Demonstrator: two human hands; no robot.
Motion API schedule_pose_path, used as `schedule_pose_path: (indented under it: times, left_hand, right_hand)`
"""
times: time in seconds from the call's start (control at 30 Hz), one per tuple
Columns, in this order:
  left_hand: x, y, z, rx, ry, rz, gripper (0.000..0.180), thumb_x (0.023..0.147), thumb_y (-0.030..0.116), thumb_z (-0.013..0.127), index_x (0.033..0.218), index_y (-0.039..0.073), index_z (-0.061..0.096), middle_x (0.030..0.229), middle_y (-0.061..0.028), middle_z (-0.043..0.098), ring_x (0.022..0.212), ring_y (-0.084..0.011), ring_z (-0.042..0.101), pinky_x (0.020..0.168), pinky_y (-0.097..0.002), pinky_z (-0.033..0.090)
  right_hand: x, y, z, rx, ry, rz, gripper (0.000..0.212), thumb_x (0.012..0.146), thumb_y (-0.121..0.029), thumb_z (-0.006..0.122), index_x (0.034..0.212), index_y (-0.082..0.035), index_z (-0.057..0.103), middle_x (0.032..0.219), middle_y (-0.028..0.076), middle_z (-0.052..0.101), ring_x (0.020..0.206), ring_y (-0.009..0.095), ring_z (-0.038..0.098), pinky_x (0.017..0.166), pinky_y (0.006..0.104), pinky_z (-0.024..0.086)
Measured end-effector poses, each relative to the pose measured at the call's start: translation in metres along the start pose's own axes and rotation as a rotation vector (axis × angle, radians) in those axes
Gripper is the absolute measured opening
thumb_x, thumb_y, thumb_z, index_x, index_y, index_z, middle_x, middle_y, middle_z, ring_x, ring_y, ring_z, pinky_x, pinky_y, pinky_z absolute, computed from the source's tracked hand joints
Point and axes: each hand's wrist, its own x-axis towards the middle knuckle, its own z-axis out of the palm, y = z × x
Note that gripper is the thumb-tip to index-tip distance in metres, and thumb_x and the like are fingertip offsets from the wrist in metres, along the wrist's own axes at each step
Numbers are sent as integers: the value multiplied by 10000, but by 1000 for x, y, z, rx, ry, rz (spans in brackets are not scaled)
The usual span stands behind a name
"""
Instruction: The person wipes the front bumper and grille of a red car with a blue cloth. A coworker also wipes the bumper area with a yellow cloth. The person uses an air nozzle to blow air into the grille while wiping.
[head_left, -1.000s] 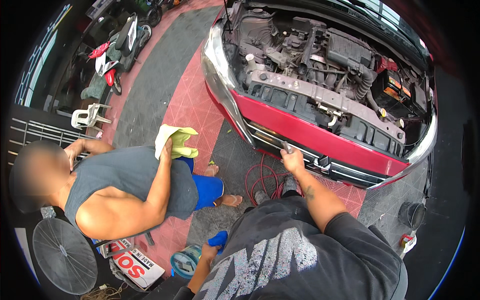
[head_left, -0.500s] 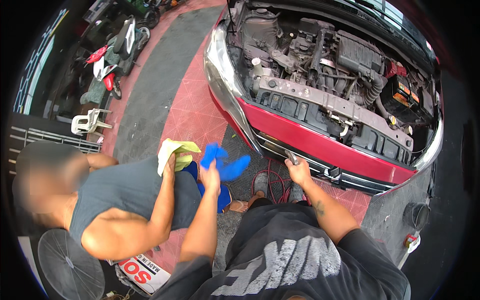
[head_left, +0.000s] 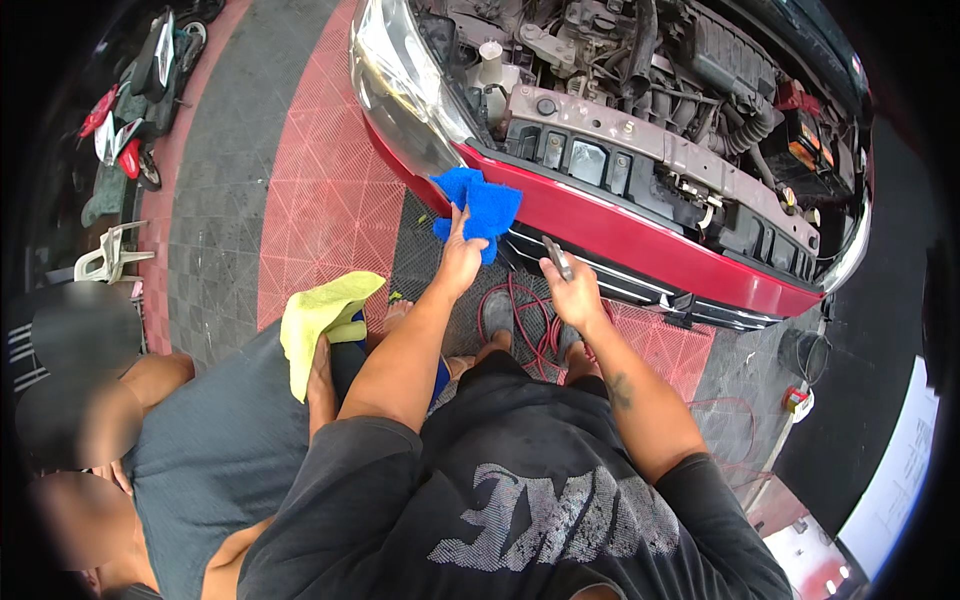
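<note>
A bunched blue cloth [head_left: 492, 207] is gripped in my left hand [head_left: 461, 258]. It overlaps the corner of the car's red front bumper [head_left: 620, 228], just below the headlight [head_left: 405, 95]; whether it touches the paint I cannot tell. My right hand [head_left: 577, 298] is closed around a short grey metallic tool [head_left: 557, 258], mostly hidden by the fingers. That hand is in front of the grille [head_left: 640, 288]. To my left, a co-worker in a grey sleeveless top holds a yellow-green cloth [head_left: 322, 312].
The car's hood is up over the engine bay [head_left: 640, 100]. A red hose [head_left: 535, 320] lies coiled around my feet. A black bucket [head_left: 803, 355] stands right of the bumper. A white plastic chair [head_left: 112, 255] and a parked motorbike [head_left: 125, 145] are at the far left.
My left hand has moved the blue cloth up and right to the bumper corner. My right hand still holds the grey tool. The view has shifted, and the co-worker appears lower left.
</note>
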Motion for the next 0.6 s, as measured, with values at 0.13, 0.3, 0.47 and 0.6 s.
schedule_pose_path:
  times: [0.13, 0.3, 0.47, 0.6]
  left_hand:
    - [8, 35, -19, -681, 168, -293, 591, 809, 35, 574, 1395, 101, 535, 1175, -77, 639, 1011, -235, 648, 857, -391, 547]
    - [10, 42, -19, -733, 51, -332, 602, 794, 38, 580, 1387, 138, 554, 918, 7, 560, 723, -147, 584, 576, -310, 487]
    - [15, 37, -18, -558, 18, -203, 813, 764, 35, 571, 1565, 102, 445, 1261, -38, 607, 1060, -183, 605, 923, -351, 516]
    - [27, 73, -29, -616, 21, -178, 821, 726, 25, 574, 1542, 38, 477, 1462, -66, 504, 1262, -197, 523, 1092, -311, 407]
  right_hand:
    - [9, -3, 21, -73, -68, 49, 422, 1017, -387, 640, 981, 34, 653, 900, 310, 682, 937, 516, 659, 848, 531, 509]
    - [15, -32, 39, -58, -73, 18, 410, 1028, -364, 632, 1008, 46, 645, 944, 329, 683, 982, 541, 647, 865, 545, 508]
    - [14, -54, 49, -51, -82, -51, 352, 1022, -303, 647, 1037, 48, 622, 942, 349, 685, 987, 539, 660, 844, 560, 512]
    - [25, -91, 58, -48, -35, -89, 300, 1023, -245, 645, 1056, 45, 575, 872, 353, 681, 912, 542, 677, 800, 568, 527]
